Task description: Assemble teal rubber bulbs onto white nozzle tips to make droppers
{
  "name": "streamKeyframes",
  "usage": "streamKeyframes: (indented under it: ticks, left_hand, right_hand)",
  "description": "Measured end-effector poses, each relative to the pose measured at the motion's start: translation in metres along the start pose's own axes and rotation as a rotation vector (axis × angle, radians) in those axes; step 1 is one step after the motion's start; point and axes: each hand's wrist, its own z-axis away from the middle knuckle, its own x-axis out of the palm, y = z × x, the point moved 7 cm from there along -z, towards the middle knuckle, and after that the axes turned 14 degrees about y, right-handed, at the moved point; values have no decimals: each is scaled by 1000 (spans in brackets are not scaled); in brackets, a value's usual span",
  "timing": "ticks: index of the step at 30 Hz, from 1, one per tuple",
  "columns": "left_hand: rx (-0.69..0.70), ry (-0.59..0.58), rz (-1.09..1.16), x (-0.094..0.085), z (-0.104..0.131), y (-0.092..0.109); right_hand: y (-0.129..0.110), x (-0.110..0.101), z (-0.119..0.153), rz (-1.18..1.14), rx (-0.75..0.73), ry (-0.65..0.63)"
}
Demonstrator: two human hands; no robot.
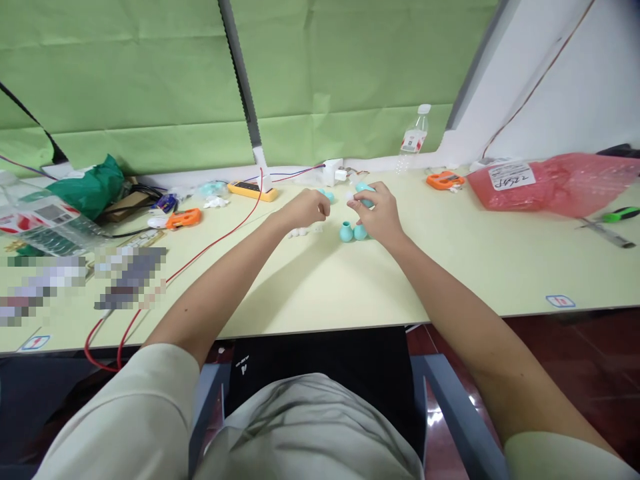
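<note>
My right hand is closed around a small rounded teal piece, with a whitish part showing at its fingertips. Just below that hand, two small teal vase-shaped pots with short necks stand on the table: one pot in plain sight, the other pot right beside the hand. To the left, my left hand has its fingers curled in, and whatever they may hold is hidden. Another teal piece lies behind the left hand. Small white pieces rest on the table beneath it.
A yellow multimeter lies behind on the left, with a red cable crossing the table. Orange-handled tools and a large plastic bottle are left. An upright bottle, red plastic bag and knife are right.
</note>
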Motion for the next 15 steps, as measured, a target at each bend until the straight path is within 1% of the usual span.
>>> streamKeyframes:
  ticks: [1,3,5,7,10,15]
  left_hand:
    - [-7,-65,-28,10,-7,-1]
    - [-43,-149,-84,27,-17,-4]
    - [-75,-205,-130,40,-23,-7]
    - [-101,-250,-157,48,-25,-9]
    - [-157,-284,-187,54,-26,-15]
    - [-192,-332,-232,55,-24,-21]
  right_hand:
    - [1,0,-1,11,-10,5]
    - [3,-1,-2,24,-30,10]
    - [4,0,-3,35,-44,5]
    - [4,1,-2,44,-49,-5]
    - [3,1,-2,55,-55,-9]
    - [1,1,-1,51,-69,-11]
